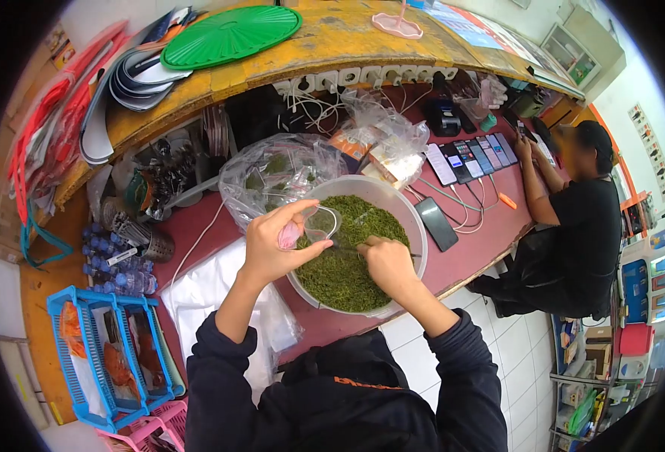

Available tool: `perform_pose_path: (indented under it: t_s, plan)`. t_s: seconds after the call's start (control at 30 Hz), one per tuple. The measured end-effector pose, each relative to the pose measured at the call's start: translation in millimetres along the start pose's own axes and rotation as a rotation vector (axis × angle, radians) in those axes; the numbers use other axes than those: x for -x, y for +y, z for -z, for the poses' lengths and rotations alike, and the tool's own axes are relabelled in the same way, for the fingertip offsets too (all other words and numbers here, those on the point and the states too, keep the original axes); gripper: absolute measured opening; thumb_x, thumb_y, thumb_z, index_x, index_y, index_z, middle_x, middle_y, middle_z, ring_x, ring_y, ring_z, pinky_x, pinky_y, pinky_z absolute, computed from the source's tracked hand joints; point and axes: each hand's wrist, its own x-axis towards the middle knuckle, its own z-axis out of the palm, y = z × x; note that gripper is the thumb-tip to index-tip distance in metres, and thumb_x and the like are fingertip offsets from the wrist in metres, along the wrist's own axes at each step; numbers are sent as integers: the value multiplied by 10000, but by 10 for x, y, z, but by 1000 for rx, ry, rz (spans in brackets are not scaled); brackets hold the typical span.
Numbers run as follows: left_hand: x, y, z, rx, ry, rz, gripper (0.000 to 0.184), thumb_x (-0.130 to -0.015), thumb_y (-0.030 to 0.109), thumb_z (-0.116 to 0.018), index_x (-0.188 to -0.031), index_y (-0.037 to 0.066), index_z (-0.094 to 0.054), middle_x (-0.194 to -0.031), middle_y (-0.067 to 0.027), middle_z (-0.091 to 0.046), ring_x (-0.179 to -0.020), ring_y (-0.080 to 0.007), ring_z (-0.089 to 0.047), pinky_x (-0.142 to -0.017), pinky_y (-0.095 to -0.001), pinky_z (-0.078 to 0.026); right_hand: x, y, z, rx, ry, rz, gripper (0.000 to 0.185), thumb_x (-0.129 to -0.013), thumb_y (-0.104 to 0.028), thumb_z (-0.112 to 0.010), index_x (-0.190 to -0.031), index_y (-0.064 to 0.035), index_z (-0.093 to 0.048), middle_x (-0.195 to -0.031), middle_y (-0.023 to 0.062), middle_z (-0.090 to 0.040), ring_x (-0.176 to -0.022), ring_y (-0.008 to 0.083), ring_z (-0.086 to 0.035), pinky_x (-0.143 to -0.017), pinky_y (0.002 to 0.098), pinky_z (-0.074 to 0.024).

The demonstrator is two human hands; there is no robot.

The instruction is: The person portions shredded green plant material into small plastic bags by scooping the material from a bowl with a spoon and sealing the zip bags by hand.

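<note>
Clear plastic container [320, 220], round mouth facing my right hand [390, 265], long axis unclear, is gripped in my left hand [265, 245] over crumbly green shreds [355, 294] in a translucent tub [418, 237], my curled right hand's hold hidden.

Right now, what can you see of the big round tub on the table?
The tub is wide, round and translucent whitish, apparently plastic. It stands upright on the reddish table, holding fine, shredded-looking green material. The right hand is over this; the left hand holds a small clear container above it. Neither grips the rim.
</note>
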Motion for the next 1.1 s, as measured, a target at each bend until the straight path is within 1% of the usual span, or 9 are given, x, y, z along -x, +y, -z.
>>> perform_pose_path:
  t_s: [0.2, 0.47, 0.53, 0.6, 0.67, 0.73, 0.87, 0.97, 1.1]
  plan:
    - [-22, -5, 15, 116, 10, 31, 594, -618, 163, -886, -1152, 66, -644, -668, -15, -589, -602, -90, -563, -593, -247, -462, 44, -141, 453, -302, -144, 70, 177, -757, -132, -628, -878, -83, -747, -781, 137, -684, -702, 311, -677, -661, 419, -551]
    - [-29, -65, -58, 217, 17, 87, 593, -638, 149, -881, -1161, 68, -613, -686, -15, -607, -644, -84, -599, -619, -243, -473, 249, 317, 686, -644, -94, -250, 147, -773, -193, -722, -858, -80, -764, -768, 126, -708, -697, 313, -683, -653, 385, -534]
    - [-25, -76, -105, 229, 1, 113, 591, -639, 162, -882, -1159, 74, -615, -689, -21, -613, -648, -93, -613, -625, -243, -479, 294, 362, 804, -612, -87, -281, 151, -772, -194, -731, -857, -73, -761, -791, 119, -713, -714, 294, -690, -658, 366, -534]
    - [-11, -56, -160, 54, -117, 240, 587, -647, 261, -878, -1148, 91, -625, -717, -46, -644, -665, -144, -648, -641, -275, -503, 327, 350, 942, -495, 112, -313, 141, -782, -188, -726, -854, -70, -757, -780, 98, -711, -696, 270, -682, -629, 356, -524]
    - [1, 16, -263, 20, -161, 242, 575, -648, 259, -880, -1134, 83, -630, -708, -35, -637, -652, -133, -625, -646, -277, -493, 332, 264, 1083, -402, 173, -291, 108, -783, -161, -735, -858, -86, -755, -765, 57, -690, -620, 237, -645, -579, 340, -502]
    - [-8, 75, -364, -14, -205, 246, 564, -648, 258, -883, -1121, 75, -634, -700, -24, -630, -639, -121, -602, -651, -279, -484, 339, 175, 1102, -265, 420, -266, 96, -770, -133, -752, -861, -106, -751, -767, 25, -652, -584, 207, -603, -553, 327, -481]
    - [-26, 135, -516, -48, -188, 233, 568, -638, 324, -882, -1092, 81, -643, -701, -31, -640, -644, -164, -624, -633, -312, -485, 333, 64, 1061, 54, 565, -119, 118, -751, -118, -768, -866, -115, -741, -814, 5, -628, -666, 170, -593, -577, 303, -445]
    - [-47, 161, -522, -63, -181, 264, 571, -634, 334, -880, -1088, 82, -642, -702, -32, -644, -645, -175, -627, -627, -323, -486, 343, 73, 1097, 14, 647, -108, 129, -741, -114, -769, -865, -116, -735, -811, 3, -617, -670, 182, -587, -574, 320, -425]
    - [-6, 173, -509, -160, -86, 302, 576, -626, 337, -883, -1088, 91, -642, -697, -38, -641, -655, -200, -645, -626, -334, -499, 452, 209, 1354, 40, 386, -225, 156, -735, -126, -764, -887, -109, -735, -838, 26, -628, -700, 235, -605, -624, 351, -451]
